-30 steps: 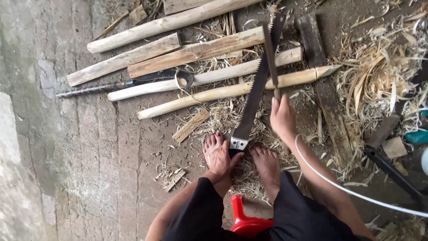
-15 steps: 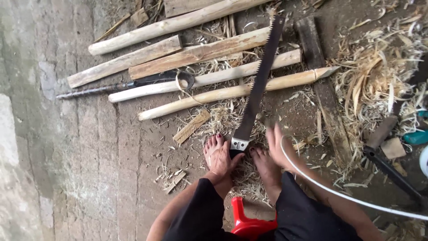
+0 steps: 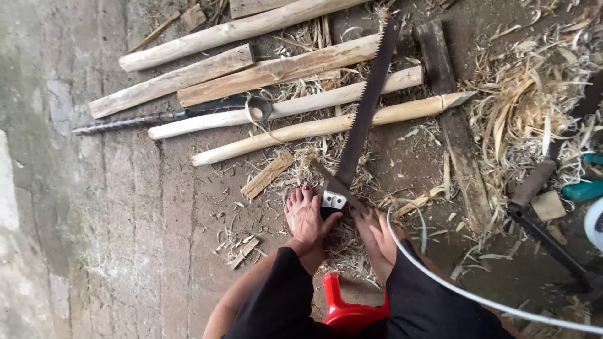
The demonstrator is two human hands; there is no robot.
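A long saw point(image 3: 366, 107) with a dark toothed blade lies on the ground, its blade across two peeled wooden poles point(image 3: 314, 129). The saw's handle point(image 3: 333, 201) rests between my bare left foot point(image 3: 304, 216) and right foot point(image 3: 364, 220). My right hand point(image 3: 386, 238) hangs low beside the right foot, fingers loosely apart, holding nothing and a little right of the handle. My left hand is out of view. I sit on a red plastic stool point(image 3: 348, 311), my black-trousered legs at the bottom of the view.
More poles and split planks point(image 3: 276, 69) lie at the top, with a dark metal rod point(image 3: 125, 122) to their left. A dark plank point(image 3: 452, 113) and a shavings pile point(image 3: 534, 107) lie right. A wooden-handled tool point(image 3: 534, 182) and white cable point(image 3: 477, 295) are near.
My right hand has drawn back from the saw blade near the poles to a spot beside my right foot. The saw now lies flat and still.
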